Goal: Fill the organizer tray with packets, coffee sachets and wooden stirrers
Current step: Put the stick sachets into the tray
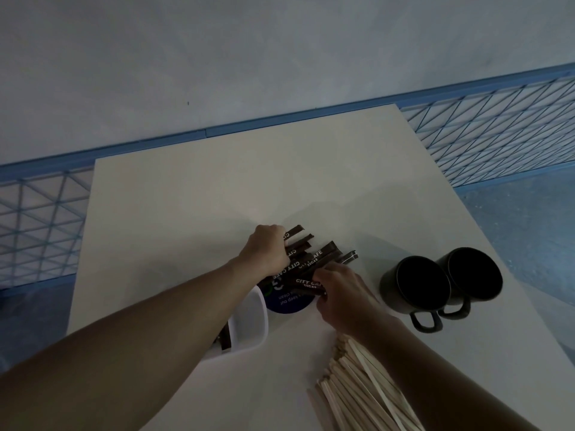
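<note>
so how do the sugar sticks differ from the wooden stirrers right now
The sugar sticks are dark brown with white print; the wooden stirrers are pale and plain. The sugar sticks are in the grip of the left hand and right hand; the stirrers lie loose and untouched. Both are thin strips, bunched on the table.

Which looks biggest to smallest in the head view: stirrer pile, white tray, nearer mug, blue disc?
1. Stirrer pile, though nearness to the camera inflates it.
2. White tray and nearer mug: too alike to rank; an arm hides part of the tray.
3. Blue disc, mostly covered.
</note>
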`<state>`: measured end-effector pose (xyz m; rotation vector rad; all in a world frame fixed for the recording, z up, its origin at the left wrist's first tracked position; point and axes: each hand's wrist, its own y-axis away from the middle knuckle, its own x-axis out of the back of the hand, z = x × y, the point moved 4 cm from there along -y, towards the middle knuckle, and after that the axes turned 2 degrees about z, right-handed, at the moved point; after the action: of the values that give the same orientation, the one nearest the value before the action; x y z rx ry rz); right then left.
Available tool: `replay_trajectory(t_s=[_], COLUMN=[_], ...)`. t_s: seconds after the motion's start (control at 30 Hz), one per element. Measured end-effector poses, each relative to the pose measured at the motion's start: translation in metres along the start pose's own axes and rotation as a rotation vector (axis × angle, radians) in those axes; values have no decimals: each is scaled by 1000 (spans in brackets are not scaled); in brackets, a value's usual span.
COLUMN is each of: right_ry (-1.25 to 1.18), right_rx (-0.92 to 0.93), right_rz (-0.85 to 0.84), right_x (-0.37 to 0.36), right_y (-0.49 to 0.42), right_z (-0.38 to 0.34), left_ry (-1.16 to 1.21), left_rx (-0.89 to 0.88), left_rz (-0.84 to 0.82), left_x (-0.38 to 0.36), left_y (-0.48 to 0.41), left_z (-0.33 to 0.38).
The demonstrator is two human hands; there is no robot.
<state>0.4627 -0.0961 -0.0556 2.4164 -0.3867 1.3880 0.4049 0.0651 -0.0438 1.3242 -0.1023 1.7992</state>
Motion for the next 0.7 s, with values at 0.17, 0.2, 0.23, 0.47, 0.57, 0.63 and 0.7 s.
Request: replay_trajectory(t_s=[0.17,0.2,0.23,0.47,0.57,0.63,0.7], right_ry=[-4,-1,4,61,54,38,25], right_rx=[-9,-8,-8,-34,-53,-61,-72], right_rz=[-13,-17,-20,-78,-109,-108,-102], right_x=[0,0,0,-3,-4,-3,-1], right_y=[-1,-2,-2,-7,-7,-5,-5], right_z=[2,2,2,2,3,3,2], left_ry=[-24,-19,-12,27,94,149,222], left_rx=[-8,-7,-7,30,83,130,158], left_rz=[35,34,31,25,1,3,9], left_x=[-3,-3,-4,7,19,27,35], left_y=[3,3,3,0,1,3,6], left_z=[8,9,9,13,14,13,12])
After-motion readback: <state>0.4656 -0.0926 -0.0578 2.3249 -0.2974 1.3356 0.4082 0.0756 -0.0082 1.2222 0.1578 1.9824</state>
